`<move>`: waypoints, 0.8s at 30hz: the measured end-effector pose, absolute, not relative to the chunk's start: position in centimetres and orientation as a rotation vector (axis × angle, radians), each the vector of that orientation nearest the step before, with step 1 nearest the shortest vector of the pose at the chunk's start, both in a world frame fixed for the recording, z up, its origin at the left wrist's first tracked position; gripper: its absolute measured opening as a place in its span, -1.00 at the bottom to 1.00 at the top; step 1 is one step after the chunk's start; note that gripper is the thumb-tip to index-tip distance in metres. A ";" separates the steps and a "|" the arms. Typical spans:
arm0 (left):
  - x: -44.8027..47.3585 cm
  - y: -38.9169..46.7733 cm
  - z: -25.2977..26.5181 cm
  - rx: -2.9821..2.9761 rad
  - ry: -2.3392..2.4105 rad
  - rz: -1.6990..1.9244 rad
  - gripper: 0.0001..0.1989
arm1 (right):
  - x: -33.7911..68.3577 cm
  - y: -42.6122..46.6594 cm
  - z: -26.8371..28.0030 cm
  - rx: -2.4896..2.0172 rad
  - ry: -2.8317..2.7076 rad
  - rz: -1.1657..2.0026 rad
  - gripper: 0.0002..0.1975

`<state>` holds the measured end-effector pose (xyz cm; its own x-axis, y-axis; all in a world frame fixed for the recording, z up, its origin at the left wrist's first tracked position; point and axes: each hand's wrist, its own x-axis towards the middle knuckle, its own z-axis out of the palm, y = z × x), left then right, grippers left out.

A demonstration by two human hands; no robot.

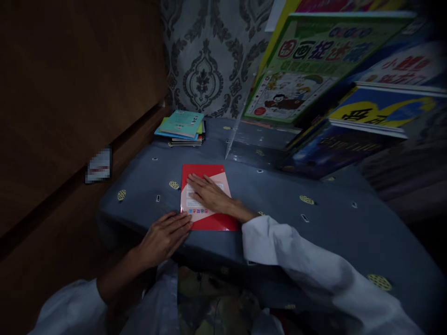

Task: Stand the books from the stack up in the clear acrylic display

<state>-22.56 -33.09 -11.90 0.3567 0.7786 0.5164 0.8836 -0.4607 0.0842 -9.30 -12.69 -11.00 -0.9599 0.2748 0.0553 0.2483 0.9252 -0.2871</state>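
A thin red book [219,223] with a pale pink panel and colourful printed characters lies shut and flat near the table's front edge. Its printing faces away from me, upside down. My right hand [209,193] rests flat across the middle of the cover, fingers stretched toward the upper left. At the book's lower left corner, my left hand [167,235] lies with its fingers extended and their tips touching the cover's edge. Neither hand grips anything.
A small stack of books [181,124] sits at the back left of the cloth-covered table [279,204]. To the right, a clear rack [258,144] holds several upright books, a green one [307,60] among them. A wooden panel [77,70] borders the left side.
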 end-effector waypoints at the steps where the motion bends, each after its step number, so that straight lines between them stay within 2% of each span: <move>1: -22.5 -33.1 -11.9 -2.401 -1.501 -0.746 -0.71 | -9.3 -11.6 -11.3 -0.483 -2.974 0.413 -0.45; 5: -22.5 -33.1 -12.2 -2.389 -1.516 -0.774 -0.71 | -7.7 -8.3 -12.2 -0.880 -2.873 0.372 -0.39; 8: -22.5 -33.1 -12.3 -2.385 -1.529 -0.810 -0.70 | -5.7 -8.1 -12.5 -0.975 -2.839 0.340 -0.37; 13: -22.6 -33.2 -12.5 -2.383 -1.536 -0.829 -0.71 | -3.0 -12.6 -12.9 -0.829 -2.839 0.285 -0.41; 19: -22.6 -33.3 -13.0 -2.386 -1.559 -0.871 -0.69 | -2.3 -22.3 -12.7 -0.388 -2.829 0.401 -0.39; 24: -22.6 -33.2 -12.9 -2.384 -1.528 -0.902 -0.68 | -1.6 -25.0 -12.4 -0.401 -2.822 0.377 -0.31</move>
<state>-22.63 -33.22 -12.88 0.2923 0.7678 0.5701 0.8701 -0.4609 0.1746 -1.62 -24.97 -12.36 -0.9266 0.3032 0.2223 0.2343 0.9281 -0.2892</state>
